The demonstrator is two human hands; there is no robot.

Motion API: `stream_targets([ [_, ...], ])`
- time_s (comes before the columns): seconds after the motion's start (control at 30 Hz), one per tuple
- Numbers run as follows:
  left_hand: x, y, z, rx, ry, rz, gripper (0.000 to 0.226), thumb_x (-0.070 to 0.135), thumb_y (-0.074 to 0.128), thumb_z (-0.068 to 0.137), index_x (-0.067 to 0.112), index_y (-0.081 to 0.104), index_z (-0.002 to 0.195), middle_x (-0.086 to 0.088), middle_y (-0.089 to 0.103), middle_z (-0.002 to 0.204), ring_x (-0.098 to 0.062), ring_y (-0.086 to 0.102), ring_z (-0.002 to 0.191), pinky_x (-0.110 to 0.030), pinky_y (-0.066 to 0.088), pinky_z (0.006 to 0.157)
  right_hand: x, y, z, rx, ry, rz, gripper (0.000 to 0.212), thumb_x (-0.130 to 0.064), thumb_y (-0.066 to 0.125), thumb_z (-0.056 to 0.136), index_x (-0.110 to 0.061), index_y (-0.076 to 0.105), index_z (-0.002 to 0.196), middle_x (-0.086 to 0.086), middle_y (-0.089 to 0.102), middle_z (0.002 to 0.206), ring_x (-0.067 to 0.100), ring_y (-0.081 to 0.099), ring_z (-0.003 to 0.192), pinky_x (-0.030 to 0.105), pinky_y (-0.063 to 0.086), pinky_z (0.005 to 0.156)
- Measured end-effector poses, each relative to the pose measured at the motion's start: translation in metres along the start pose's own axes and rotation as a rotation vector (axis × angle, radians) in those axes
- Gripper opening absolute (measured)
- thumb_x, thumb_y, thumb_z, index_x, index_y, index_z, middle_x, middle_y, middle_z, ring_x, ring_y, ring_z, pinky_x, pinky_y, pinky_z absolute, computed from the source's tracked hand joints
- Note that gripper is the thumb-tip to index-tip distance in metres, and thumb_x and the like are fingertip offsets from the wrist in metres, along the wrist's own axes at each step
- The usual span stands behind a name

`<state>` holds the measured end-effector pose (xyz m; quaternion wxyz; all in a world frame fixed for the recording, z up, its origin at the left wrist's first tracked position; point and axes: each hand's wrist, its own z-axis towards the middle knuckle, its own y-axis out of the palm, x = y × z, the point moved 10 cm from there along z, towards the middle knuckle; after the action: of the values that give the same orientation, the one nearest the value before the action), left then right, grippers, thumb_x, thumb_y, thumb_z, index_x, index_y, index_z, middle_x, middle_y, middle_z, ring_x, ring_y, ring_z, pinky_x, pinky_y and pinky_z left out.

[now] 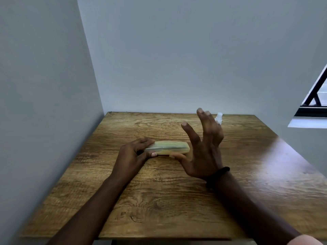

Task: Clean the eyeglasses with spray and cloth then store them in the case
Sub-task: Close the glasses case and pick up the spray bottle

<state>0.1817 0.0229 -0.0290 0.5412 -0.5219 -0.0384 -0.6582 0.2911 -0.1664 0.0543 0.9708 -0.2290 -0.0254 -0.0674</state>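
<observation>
Where two grey-painted walls meet in a corner stands a wooden table, its top a brown plank veneer with strong wavy grain, dark knots and a glossy patch of reflected light toward the right edge. Eyeglass case: an elongated, round-ended capsule of translucent, pale yellow-green plastic, closed along a lengthwise seam, lying flat on the table a little behind centre. Its long axis runs left to right, roughly parallel to the back wall; whether eyeglasses lie inside cannot be told through the cloudy shell. Left hand: fingers curled over the case's left end from behind and the thumb pressed on its near side, so that this end is pinched and held. Right hand: spread wide and raised, palm facing left, gripping nothing; only the thumb tip rests at the near right side of the case, while the four fingers stand up clear of it, slightly blurred. A black band circles the right wrist. Spray bottle: small, white and cylindrical, upright near the back edge, mostly hidden behind the raised right fingers, well apart from the case. Bare wood extends in front of the case to the near edge, and to the right as far as the slanting right edge; the left edge lies close along the side wall. Window frame: dark bars at the far right, above a white sill.
</observation>
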Motion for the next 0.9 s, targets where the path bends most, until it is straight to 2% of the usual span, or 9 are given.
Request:
stream_targets([
  [0.13,0.001,0.0,0.0,-0.001,-0.002,-0.01,0.043,0.028,0.085,0.083,0.025,0.075,0.125,0.01,0.07,0.133,0.0,0.061,0.125,-0.005,0.043,0.099,0.025,-0.021,0.004,0.153,0.061,-0.039,0.097,-0.065,0.071,0.073,-0.029,0.022,0.148,0.027,0.013,0.156,0.043,0.012,0.152,0.068,0.023,0.111],
  [0.27,0.001,0.001,0.0,0.0,-0.015,-0.015,0.044,0.026,0.085,0.083,0.024,0.075,0.125,0.013,0.068,0.132,0.001,0.06,0.124,0.0,0.041,0.096,0.084,-0.037,-0.004,0.295,0.364,0.171,0.117,-0.048,0.085,0.072,-0.009,0.013,0.155,0.042,0.0,0.156,0.048,0.002,0.153,0.052,0.017,0.124],
  [0.33,0.0,0.0,0.0,0.004,-0.02,-0.016,0.044,0.025,0.085,0.082,0.024,0.075,0.125,0.013,0.068,0.132,0.002,0.06,0.123,0.002,0.04,0.095,0.115,-0.026,-0.021,0.301,0.574,0.289,0.122,-0.05,0.084,0.074,-0.005,0.007,0.157,0.031,-0.006,0.163,0.041,0.0,0.155,0.052,0.018,0.125],
  [0.43,-0.001,0.001,0.0,0.004,-0.024,-0.014,0.044,0.024,0.086,0.082,0.024,0.075,0.125,0.013,0.068,0.132,0.002,0.06,0.123,0.004,0.039,0.094,0.143,0.004,-0.045,0.221,0.883,0.538,0.13,-0.042,0.086,0.072,-0.027,-0.007,0.16,0.001,-0.008,0.17,0.03,0.01,0.156,0.058,0.032,0.118],
  [0.5,-0.001,0.001,0.0,0.004,-0.022,-0.013,0.044,0.025,0.085,0.083,0.024,0.075,0.126,0.011,0.068,0.133,0.0,0.06,0.125,0.002,0.04,0.095,0.144,0.023,-0.052,0.058,1.024,0.561,0.13,-0.03,0.087,0.075,-0.03,-0.011,0.16,0.008,0.005,0.17,0.031,0.025,0.152,0.05,0.036,0.117],
  [0.57,-0.001,0.001,0.0,0.004,-0.022,-0.007,0.044,0.026,0.086,0.083,0.024,0.075,0.126,0.01,0.069,0.134,-0.002,0.06,0.126,0.001,0.04,0.097,0.141,0.034,-0.057,-0.109,1.072,0.47,0.121,-0.025,0.085,0.08,-0.024,-0.004,0.161,0.016,0.032,0.162,0.031,0.044,0.14,0.033,0.037,0.107],
  [0.67,-0.002,0.0,0.0,0.008,-0.029,-0.007,0.044,0.025,0.086,0.082,0.023,0.075,0.125,0.009,0.069,0.134,-0.002,0.061,0.125,0.004,0.039,0.094,0.138,0.04,-0.062,-0.185,1.072,0.4,0.083,-0.023,0.077,0.087,-0.018,0.03,0.156,0.012,0.061,0.137,0.032,0.061,0.121,0.03,0.042,0.092],
  [0.77,0.0,0.0,0.0,0.012,-0.029,-0.015,0.044,0.022,0.086,0.083,0.021,0.075,0.125,0.013,0.068,0.131,0.011,0.06,0.115,0.005,0.039,0.09,0.138,0.042,-0.064,-0.219,1.045,0.336,0.052,-0.025,0.075,0.09,-0.012,0.052,0.134,0.005,0.068,0.115,0.026,0.064,0.105,0.027,0.04,0.082],
  [0.9,0.002,0.0,0.0,0.012,-0.015,-0.003,0.043,0.02,0.085,0.083,0.019,0.075,0.124,0.02,0.065,0.126,0.024,0.055,0.106,0.004,0.041,0.085,0.138,0.043,-0.064,-0.23,1.032,0.303,0.046,-0.028,0.076,0.088,-0.013,0.054,0.126,0.003,0.069,0.111,0.026,0.065,0.102,0.029,0.044,0.081],
])
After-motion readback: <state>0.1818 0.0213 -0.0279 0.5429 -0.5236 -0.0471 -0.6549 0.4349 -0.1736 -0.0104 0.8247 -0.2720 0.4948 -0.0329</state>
